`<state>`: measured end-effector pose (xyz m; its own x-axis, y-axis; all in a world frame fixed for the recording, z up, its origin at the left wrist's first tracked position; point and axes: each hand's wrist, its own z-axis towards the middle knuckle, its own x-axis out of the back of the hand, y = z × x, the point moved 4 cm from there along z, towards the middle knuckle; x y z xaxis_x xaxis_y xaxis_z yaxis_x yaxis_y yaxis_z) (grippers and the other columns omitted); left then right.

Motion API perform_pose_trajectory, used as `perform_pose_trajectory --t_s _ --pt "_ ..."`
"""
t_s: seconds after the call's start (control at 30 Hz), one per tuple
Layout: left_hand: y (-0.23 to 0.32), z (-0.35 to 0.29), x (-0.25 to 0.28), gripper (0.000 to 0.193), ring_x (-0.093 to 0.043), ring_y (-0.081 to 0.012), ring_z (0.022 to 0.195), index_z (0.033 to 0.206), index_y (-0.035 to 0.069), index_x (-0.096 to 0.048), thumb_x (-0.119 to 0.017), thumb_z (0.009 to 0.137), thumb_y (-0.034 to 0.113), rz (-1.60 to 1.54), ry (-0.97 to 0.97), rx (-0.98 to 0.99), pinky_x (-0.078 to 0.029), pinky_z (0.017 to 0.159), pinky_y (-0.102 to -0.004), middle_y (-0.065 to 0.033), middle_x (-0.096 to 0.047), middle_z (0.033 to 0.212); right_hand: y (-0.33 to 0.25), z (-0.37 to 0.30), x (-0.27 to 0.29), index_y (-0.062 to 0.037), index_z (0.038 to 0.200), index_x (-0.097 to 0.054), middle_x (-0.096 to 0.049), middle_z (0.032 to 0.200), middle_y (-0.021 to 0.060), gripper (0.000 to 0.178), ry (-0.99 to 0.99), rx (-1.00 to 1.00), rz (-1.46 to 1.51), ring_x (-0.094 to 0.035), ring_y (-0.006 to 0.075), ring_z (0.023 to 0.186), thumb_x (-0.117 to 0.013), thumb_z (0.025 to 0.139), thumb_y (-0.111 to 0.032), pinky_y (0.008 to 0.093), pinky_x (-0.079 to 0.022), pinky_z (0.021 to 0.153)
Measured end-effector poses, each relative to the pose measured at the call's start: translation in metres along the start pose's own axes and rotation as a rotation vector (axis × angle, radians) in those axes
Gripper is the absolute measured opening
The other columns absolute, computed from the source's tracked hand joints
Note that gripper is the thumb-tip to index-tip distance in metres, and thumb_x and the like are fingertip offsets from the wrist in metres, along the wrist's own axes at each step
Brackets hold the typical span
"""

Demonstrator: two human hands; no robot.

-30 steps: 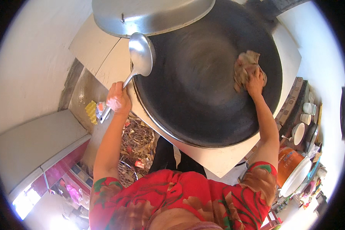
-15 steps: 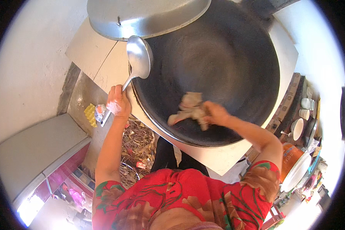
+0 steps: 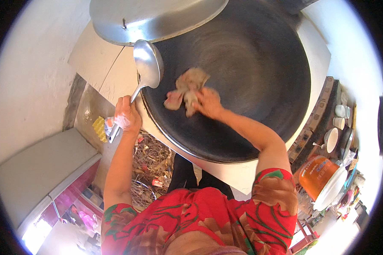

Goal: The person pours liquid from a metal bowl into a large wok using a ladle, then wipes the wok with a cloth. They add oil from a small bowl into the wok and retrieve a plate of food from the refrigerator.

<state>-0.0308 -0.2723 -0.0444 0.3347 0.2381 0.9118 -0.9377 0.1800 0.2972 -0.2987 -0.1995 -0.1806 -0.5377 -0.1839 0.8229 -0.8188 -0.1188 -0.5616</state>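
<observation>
A large black wok (image 3: 259,102) is set into a pale stove top (image 3: 95,59). In my right hand (image 3: 209,103) is a crumpled, stained cloth (image 3: 192,79), somewhat blurred, held against the left part of the wok's inner surface. My left hand (image 3: 128,115) grips the handle of a metal ladle (image 3: 147,63) near the wok's left rim. The ladle's bowl points away from me, and its handle end sticks out below my fist.
A big metal lid (image 3: 157,21) rests at the far left over the wok's edge. Twigs and litter (image 3: 151,159) lie on the floor below. Bowls (image 3: 331,139) and an orange bucket (image 3: 317,176) stand to the right. A grey-topped cabinet (image 3: 42,170) is at the left.
My right hand has swept the cloth away from me and leftward, from the wok's near side up its left side. My left hand still holds the ladle, almost unmoved.
</observation>
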Motion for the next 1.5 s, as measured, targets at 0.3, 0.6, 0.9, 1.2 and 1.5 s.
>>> perform_pose_trajectory --t_s 0.3,0.6,0.9,1.2,1.5 --pt "-0.001 0.001 -0.002 0.015 -0.053 -0.0316 0.072 0.083 0.006 -0.056 -0.060 0.070 0.000 -0.040 0.010 -0.002 -0.042 0.062 -0.0401 -0.0113 -0.053 0.076 0.178 -0.111 0.174 -0.0211 0.101 -0.063 -0.057 0.099 0.0066 0.023 -0.232 -0.292 -0.828 -0.055 0.0281 0.094 -0.050 0.082 -0.020 0.0414 -0.043 0.079" --pt "-0.001 0.004 -0.001 0.015 -0.053 -0.0317 0.068 0.080 0.006 -0.055 -0.062 0.068 0.000 -0.036 0.043 -0.007 -0.040 0.057 -0.0401 -0.0114 -0.051 0.073 0.225 0.052 0.249 -0.0215 0.130 -0.040 -0.041 0.125 0.0183 0.057 0.687 -0.396 -0.811 -0.044 0.0377 0.108 -0.060 0.077 -0.021 0.0461 -0.038 0.087" --pt "-0.002 0.003 -0.002 0.008 -0.052 -0.0327 0.071 0.081 0.006 -0.057 -0.058 0.074 0.003 -0.021 -0.021 0.053 -0.040 0.061 -0.0402 -0.0122 -0.053 0.076 0.045 0.194 0.054 -0.0162 0.128 -0.046 -0.030 0.130 0.0267 0.053 0.402 0.168 -0.255 -0.032 0.0447 0.115 -0.057 0.079 -0.036 0.0556 -0.028 0.095" --pt "-0.003 0.002 -0.004 0.017 -0.055 -0.0314 0.069 0.081 0.006 -0.060 -0.058 0.067 -0.002 -0.082 0.029 0.075 -0.042 0.058 -0.0380 -0.0108 -0.053 0.074 -0.076 0.111 0.026 -0.0288 0.135 -0.035 -0.045 0.120 0.0110 0.068 0.080 1.195 -0.095 -0.044 0.0286 0.112 -0.063 0.073 -0.029 0.0477 -0.034 0.095" --pt "-0.006 0.000 -0.005 0.013 -0.049 -0.0328 0.070 0.077 0.007 -0.057 -0.060 0.067 0.000 -0.042 0.032 0.065 -0.038 0.068 -0.0391 -0.0105 -0.052 0.073 0.090 0.202 0.135 -0.0251 0.131 -0.042 -0.033 0.140 0.0020 0.059 0.122 0.519 -0.827 -0.029 0.0261 0.130 -0.058 0.075 -0.028 0.0433 -0.020 0.109"
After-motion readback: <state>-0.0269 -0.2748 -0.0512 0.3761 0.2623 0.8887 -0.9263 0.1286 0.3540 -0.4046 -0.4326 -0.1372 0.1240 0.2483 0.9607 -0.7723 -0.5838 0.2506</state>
